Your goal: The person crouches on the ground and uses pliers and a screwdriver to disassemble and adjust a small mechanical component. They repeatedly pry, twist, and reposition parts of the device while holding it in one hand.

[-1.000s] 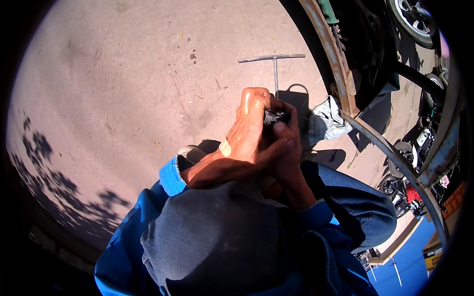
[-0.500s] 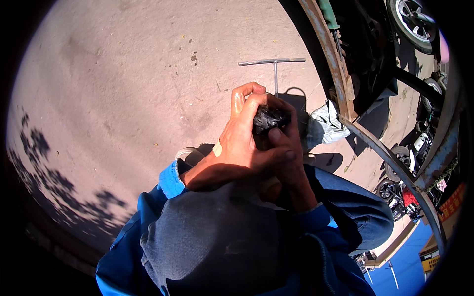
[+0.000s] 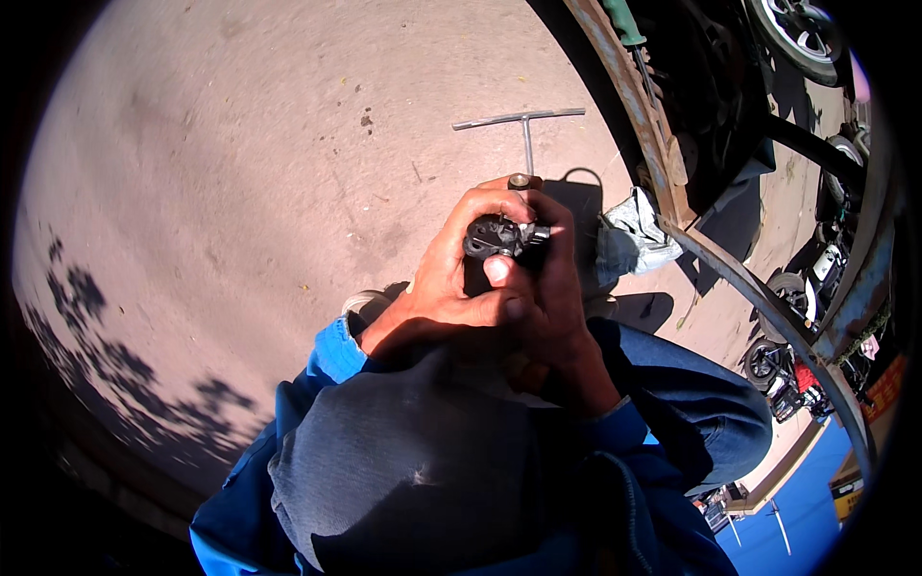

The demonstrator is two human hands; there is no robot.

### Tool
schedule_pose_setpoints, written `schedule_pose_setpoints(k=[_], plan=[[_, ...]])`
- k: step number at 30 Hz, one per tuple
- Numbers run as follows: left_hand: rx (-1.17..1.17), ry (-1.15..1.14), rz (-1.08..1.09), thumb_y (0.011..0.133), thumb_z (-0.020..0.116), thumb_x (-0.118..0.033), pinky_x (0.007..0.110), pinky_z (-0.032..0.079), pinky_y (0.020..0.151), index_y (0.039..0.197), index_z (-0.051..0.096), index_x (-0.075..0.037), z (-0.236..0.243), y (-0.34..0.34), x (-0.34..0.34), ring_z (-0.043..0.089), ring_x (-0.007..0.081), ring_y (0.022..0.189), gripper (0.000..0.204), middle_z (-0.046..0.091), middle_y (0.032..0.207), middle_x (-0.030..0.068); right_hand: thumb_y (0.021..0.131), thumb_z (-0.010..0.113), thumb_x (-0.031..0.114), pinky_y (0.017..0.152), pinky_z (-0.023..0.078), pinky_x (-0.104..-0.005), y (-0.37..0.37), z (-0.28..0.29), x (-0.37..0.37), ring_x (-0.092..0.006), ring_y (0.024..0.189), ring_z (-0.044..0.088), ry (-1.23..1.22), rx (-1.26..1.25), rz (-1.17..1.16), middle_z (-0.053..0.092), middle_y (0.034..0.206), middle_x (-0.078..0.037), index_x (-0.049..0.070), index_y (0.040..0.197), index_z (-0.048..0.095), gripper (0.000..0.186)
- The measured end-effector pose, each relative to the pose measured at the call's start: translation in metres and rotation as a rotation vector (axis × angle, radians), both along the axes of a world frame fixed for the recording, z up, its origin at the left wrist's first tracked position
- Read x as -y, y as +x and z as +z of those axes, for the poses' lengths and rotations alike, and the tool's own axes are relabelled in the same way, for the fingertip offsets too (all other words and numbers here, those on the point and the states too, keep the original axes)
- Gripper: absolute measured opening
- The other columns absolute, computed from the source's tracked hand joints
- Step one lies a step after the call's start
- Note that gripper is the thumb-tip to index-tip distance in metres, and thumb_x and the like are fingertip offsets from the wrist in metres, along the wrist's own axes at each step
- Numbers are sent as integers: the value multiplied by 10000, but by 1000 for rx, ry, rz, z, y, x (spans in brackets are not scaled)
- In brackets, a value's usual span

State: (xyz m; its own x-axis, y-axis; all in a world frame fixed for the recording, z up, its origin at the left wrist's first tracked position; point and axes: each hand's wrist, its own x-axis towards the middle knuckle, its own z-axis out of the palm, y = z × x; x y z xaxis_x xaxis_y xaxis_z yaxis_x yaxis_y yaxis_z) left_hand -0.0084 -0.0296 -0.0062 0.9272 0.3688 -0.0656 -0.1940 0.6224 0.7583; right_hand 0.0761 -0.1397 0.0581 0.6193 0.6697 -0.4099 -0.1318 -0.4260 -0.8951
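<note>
Black and knobbly, the small part [image 3: 495,233] sits just off the middle of our view, towards one o'clock, caged in both hands. Our left hand [image 3: 437,274] grasps it round the nine o'clock side and our right hand [image 3: 560,298] closes on it from four o'clock, a thumb against its six o'clock edge. A small metal cylinder [image 3: 519,180] pokes up between the fingers at the part's twelve o'clock; we cannot tell whether the two are joined.

We judge the part light to middling in weight and stiff throughout, perhaps slick if there is grease on it. The broad body gives us the surest hold; we would spare the thin pale stub [image 3: 541,233] at its three o'clock, which could be more fragile.

As for containers, a crumpled whitish bag [image 3: 636,235] lies on the ground between two and three o'clock, its contents hidden from us. Far out at four o'clock, a yellow box [image 3: 846,501] shows near the rim, too small for us to tell what it holds.
</note>
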Motion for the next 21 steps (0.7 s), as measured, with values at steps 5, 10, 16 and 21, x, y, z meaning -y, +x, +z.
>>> schedule_pose_setpoints(k=[5,10,16,21], plan=[[105,88,79,764,822,-278,488,359,1133,1296,528,-75,-9,3,4,460,346,1384,641,521,1381,188,925,685,192,1098,416,-479,-7,-11,3,-379,1284,539,46,276,69,527,1353,-254,-20,1428,392,620],[88,187,88,864,776,-458,494,345,1123,1272,494,-84,-9,1,11,449,322,1360,621,471,1401,241,919,686,198,1065,448,-450,-14,-9,3,-369,1244,572,114,210,-36,559,1320,-248,-28,1392,447,576],[3,141,92,868,770,-395,466,362,1114,1268,514,-75,4,2,13,465,313,1341,572,486,1380,220,942,658,208,997,492,-393,-21,-3,-3,-292,1171,612,134,200,-150,585,1288,-211,-28,1383,462,537],[-107,209,71,837,805,-317,459,381,1106,1278,544,-77,3,0,14,463,330,1338,566,494,1368,197,1009,607,326,1015,484,-367,-13,4,-11,-236,1185,599,136,-170,-246,579,1289,-149,-8,1411,461,542]])
